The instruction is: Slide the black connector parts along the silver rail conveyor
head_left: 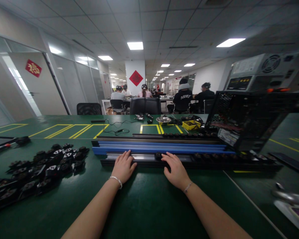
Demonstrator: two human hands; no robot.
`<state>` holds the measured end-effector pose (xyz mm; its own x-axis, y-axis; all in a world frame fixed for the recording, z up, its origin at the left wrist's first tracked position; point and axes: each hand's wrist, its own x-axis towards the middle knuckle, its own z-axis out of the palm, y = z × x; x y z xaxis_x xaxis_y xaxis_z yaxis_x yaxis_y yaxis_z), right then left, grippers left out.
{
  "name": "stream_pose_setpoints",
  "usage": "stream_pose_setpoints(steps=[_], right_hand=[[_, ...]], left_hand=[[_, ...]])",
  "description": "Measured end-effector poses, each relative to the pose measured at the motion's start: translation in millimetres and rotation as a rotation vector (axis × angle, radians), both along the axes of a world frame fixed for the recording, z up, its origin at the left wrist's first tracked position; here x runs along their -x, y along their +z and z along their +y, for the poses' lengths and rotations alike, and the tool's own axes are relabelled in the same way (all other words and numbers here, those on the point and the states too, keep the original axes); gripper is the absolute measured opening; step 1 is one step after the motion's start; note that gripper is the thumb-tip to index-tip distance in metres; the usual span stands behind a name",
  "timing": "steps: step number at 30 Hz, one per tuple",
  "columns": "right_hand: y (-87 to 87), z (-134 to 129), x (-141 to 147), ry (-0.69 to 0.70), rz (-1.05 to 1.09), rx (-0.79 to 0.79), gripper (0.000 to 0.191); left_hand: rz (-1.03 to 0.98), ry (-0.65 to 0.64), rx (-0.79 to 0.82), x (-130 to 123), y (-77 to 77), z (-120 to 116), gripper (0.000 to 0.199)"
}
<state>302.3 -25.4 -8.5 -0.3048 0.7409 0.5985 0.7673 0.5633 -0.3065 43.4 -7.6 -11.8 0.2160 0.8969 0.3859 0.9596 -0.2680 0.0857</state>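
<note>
A long black rail [142, 162] with a shiny metal channel lies across the green table in front of me. My left hand [124, 166] rests palm down on its left part, fingers stretched out and thumb apart. In the channel sits a small black part [158, 156]; its exact kind cannot be made out. My right hand [175, 170] is just right of this part, fingers slightly bent and apart, fingertips at its edge. Several similar black parts [214, 157] stand in a row farther right along the rail. Behind runs a blue rail [164, 147].
Many loose black parts [47, 169] are heaped at the left. An open computer case [251, 116] with power supplies [259, 71] on top stands at the right. Farther back are a metal bowl [163, 120], a yellow basket [190, 124] and cables. Several people sit beyond the table.
</note>
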Motion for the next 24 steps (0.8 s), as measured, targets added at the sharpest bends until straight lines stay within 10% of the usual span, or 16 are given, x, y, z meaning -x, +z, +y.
stream_pose_setpoints(steps=[24], right_hand=[[1.1,-1.1,1.0,0.014,-0.052,0.059,0.039]], left_hand=[[0.010,0.005,-0.003,-1.5,0.7,-1.1,0.032]])
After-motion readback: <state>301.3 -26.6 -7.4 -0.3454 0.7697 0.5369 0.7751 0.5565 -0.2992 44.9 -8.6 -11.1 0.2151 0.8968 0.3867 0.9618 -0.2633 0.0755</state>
